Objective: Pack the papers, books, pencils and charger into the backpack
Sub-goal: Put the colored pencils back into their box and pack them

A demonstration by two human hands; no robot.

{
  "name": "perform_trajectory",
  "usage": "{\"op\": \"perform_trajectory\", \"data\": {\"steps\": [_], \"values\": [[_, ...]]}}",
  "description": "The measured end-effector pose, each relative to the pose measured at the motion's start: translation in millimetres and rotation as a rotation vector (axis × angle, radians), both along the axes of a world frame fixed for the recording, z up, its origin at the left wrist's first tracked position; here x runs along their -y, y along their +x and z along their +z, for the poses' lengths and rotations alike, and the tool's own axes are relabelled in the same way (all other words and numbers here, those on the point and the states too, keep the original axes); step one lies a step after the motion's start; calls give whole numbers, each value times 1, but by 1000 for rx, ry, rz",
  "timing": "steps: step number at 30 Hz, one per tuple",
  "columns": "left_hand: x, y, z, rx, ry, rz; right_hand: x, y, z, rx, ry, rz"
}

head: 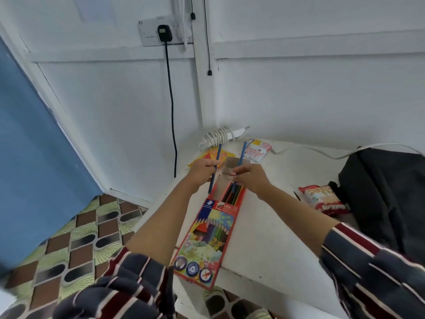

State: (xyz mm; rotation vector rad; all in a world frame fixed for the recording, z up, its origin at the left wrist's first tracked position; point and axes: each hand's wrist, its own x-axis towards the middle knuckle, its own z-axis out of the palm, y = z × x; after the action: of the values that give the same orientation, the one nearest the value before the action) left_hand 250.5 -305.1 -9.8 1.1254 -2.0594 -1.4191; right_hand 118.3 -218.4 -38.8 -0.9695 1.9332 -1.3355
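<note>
Both forearms reach forward over a white table, the striped sleeves pushed back near the elbows, and the hands meet above the far, open end of a long red cardboard box of coloured pencils.

The left hand is turned with its knuckles up and its fingers curled round a blue pencil. This pencil stands nearly upright, tilted slightly, with its lower end hanging just outside the box's left edge and its upper end rising past the hand.

The right hand faces the left one, the wrist bent inward, and its fingertips pinch a second blue pencil. That pencil also stands steeply, and its lower end sits among the other pencils inside the opened box. The two hands are near each other but apart, with the box's brown inner flap between them.

The box lies flat on the table, its near end sticking out over the table's front edge.

A black fabric backpack rests on the right side of the table, well apart from the box. A white charger with its cable wound round it lies at the table's far edge by the wall. A red snack packet sits just beside the backpack, and a yellow packet lies behind the left hand.
</note>
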Motion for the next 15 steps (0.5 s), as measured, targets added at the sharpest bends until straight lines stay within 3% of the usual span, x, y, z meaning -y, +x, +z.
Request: {"op": "perform_trajectory", "data": {"steps": [9, 15], "values": [[40, -7, -17, -29, 69, -178, 24, 29, -7, -391, 43, -58], [46, -9, -27, -7, 70, -271, 19, 28, -13, -580, 232, -24]]}}
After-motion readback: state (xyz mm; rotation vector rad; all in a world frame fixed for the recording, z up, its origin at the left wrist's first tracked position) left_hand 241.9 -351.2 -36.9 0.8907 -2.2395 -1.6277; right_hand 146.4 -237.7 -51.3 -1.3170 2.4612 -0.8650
